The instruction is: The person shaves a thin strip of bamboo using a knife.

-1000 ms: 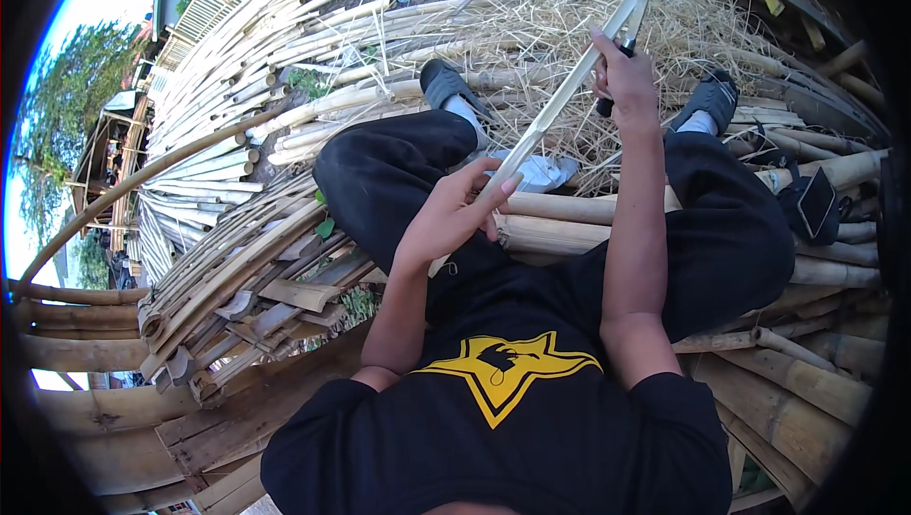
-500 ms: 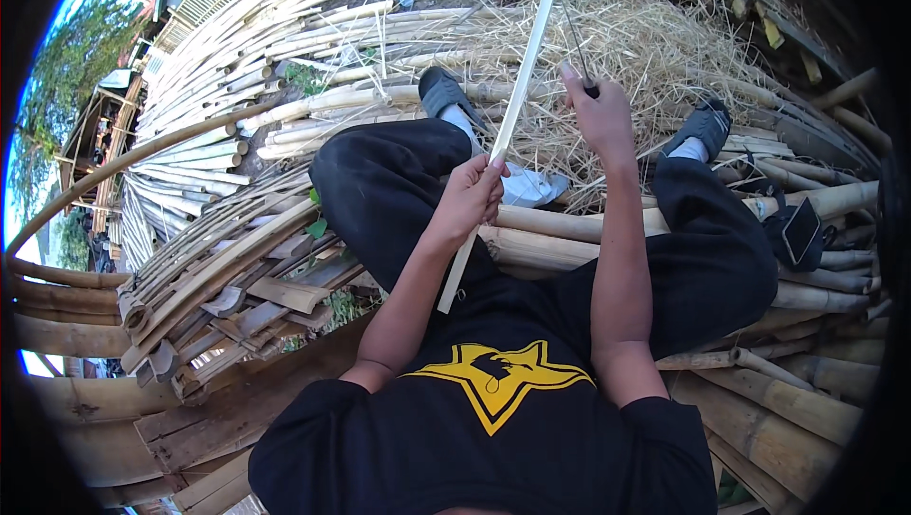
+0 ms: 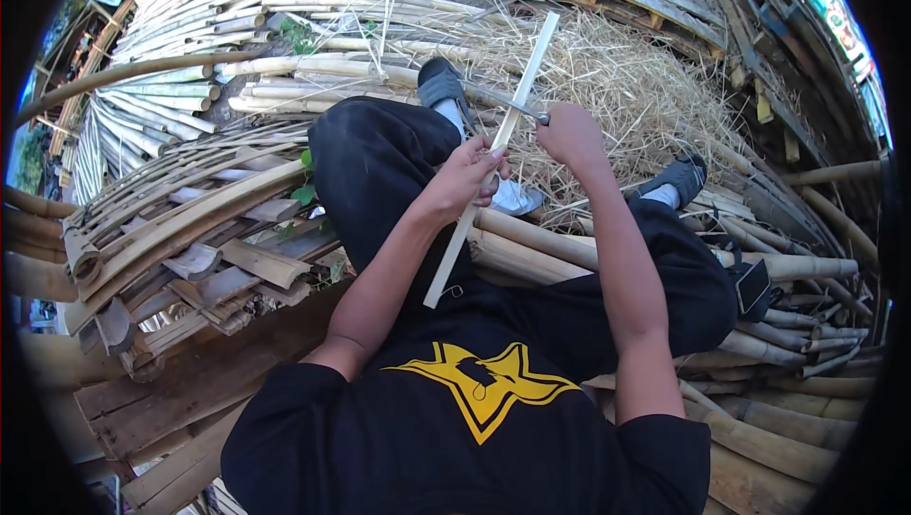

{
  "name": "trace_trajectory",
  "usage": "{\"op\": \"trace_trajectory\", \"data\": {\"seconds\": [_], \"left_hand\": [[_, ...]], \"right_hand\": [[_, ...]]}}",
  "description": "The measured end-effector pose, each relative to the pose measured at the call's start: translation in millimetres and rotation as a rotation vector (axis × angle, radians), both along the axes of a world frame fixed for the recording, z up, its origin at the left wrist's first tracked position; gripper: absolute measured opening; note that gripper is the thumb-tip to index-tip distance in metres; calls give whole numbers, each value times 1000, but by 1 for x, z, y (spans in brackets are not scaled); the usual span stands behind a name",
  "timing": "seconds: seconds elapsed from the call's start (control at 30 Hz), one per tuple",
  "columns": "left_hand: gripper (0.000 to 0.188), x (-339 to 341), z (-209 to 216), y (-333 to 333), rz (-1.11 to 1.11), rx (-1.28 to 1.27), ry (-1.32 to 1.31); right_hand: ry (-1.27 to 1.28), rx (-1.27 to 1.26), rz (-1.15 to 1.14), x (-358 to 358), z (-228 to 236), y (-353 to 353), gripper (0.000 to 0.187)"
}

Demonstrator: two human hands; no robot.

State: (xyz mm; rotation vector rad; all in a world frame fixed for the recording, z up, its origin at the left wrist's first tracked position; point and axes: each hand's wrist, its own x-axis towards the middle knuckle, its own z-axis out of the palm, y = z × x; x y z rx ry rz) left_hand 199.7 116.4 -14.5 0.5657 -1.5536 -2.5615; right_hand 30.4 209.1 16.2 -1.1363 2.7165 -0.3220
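Observation:
My left hand is closed around a long, pale bamboo strip, gripping it near its middle. The strip slants from my lap up and away to the right. My right hand is closed on the handle of a knife, most of which the fingers cover. The thin blade points left and crosses the strip above my left hand. Whether the blade's edge bites into the strip is too small to tell.
Straw-like shavings heap up beyond my hands, between my sandalled feet. Bamboo poles lie under my legs. Split bamboo pieces are piled at left. A wooden pallet stands at the back, and a phone-like dark device lies right.
The knife has swung from pointing up, apart from the strip, to lying across it. My right hand has come lower and left. My left hand still grips the strip.

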Motion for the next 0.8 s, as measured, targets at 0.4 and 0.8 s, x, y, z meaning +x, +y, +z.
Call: {"op": "trace_trajectory", "data": {"seconds": [0.4,0.8], "left_hand": [[24,-16,-1,7,-131,122,32],[23,-35,14,32,-148,101,80]], "right_hand": [[251,192,297,-31,34,29,22],[120,231,93,-39,33,49,26]]}}
